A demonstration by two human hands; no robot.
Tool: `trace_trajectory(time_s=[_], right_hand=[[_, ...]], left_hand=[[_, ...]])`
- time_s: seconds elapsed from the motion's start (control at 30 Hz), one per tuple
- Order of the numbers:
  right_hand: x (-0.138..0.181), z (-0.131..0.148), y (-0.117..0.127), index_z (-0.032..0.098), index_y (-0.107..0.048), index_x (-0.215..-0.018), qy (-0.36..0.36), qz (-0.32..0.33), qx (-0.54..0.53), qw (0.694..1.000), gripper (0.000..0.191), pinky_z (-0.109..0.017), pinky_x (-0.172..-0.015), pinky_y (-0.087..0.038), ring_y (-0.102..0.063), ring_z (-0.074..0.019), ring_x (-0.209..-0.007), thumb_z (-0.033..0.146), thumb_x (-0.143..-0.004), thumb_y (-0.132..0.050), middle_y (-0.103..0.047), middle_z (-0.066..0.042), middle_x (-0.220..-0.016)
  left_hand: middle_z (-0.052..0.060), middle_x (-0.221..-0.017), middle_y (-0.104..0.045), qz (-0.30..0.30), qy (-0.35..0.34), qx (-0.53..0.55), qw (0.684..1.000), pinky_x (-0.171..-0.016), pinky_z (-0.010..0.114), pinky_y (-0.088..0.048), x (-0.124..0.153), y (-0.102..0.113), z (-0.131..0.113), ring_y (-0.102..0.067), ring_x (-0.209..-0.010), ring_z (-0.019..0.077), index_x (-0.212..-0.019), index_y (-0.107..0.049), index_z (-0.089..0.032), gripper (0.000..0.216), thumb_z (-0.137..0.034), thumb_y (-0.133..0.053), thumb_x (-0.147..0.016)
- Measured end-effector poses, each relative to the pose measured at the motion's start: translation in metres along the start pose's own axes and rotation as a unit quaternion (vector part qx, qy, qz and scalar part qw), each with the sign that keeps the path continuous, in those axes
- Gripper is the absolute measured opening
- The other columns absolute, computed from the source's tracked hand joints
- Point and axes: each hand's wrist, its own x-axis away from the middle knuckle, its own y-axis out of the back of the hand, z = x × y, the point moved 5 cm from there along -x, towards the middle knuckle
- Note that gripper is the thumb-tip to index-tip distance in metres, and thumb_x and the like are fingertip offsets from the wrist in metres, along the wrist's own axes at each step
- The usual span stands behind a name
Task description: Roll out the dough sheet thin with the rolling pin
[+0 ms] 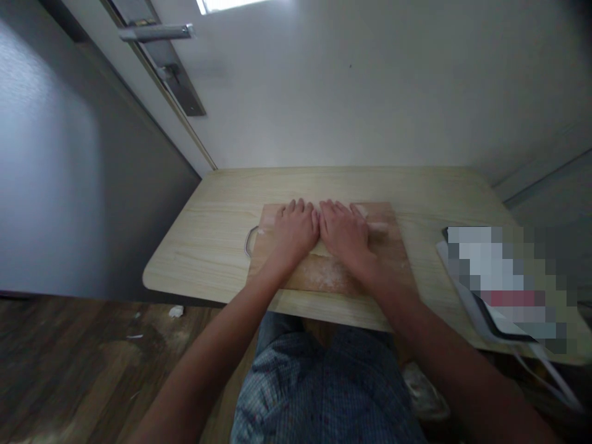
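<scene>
My left hand (298,228) and my right hand (345,228) lie side by side, palms down, on a wooden cutting board (263,262). Their fingers are stretched forward, and the thumbs nearly meet. A pale rod, which looks like a rolling pin (379,227), pokes out to the right from under my right hand; the rest of it is hidden. Between and below the hands shows a flat pale piece that looks like dough (320,248), mostly covered. White flour (326,274) dusts the board's near part.
The board has a metal ring handle (248,242) at its left and lies on a light wooden table (198,234). A dark-edged flat thing (481,308), largely pixelated, lies at the right with white cables. Behind the table stands a white door with a metal handle (160,32).
</scene>
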Motion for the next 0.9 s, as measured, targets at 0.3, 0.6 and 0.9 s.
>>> trace_trajectory(time_s=[0.3,0.6,0.9], right_hand=[[0.044,0.012,0.004,0.011,-0.054,-0.12,0.058,-0.028,-0.033,0.997,0.042,-0.04,-0.102,-0.029,-0.045,-0.0226,-0.121,0.023,-0.091,-0.025,-0.048,-0.009,-0.134],[0.079,-0.002,0.016,0.019,-0.047,-0.129,0.161,0.012,-0.078,0.984,0.042,-0.039,-0.106,-0.029,-0.037,-0.0157,-0.128,0.028,-0.093,-0.028,-0.045,-0.004,-0.137],[0.048,-0.033,0.012,0.016,-0.046,-0.129,0.098,0.016,-0.004,0.995,0.043,-0.043,-0.104,-0.026,-0.032,-0.0216,-0.131,0.032,-0.093,-0.029,-0.041,-0.007,-0.139]], left_hand=[[0.018,-0.125,-0.054,-0.002,-0.023,-0.002,1.0,-0.1,0.039,-0.035,0.042,0.008,-0.007,-0.053,-0.112,0.0241,-0.117,-0.052,-0.004,0.041,-0.026,-0.028,-0.091],[0.015,-0.138,-0.04,0.014,-0.064,0.039,0.997,-0.104,0.041,-0.034,0.094,0.017,-0.002,-0.036,-0.129,0.0221,-0.132,-0.039,-0.008,0.048,-0.032,-0.028,-0.092],[0.014,-0.139,-0.041,0.035,-0.052,0.0,0.998,-0.106,0.04,-0.028,0.063,0.014,0.01,-0.036,-0.129,0.0244,-0.13,-0.042,-0.008,0.05,-0.038,-0.026,-0.093]])
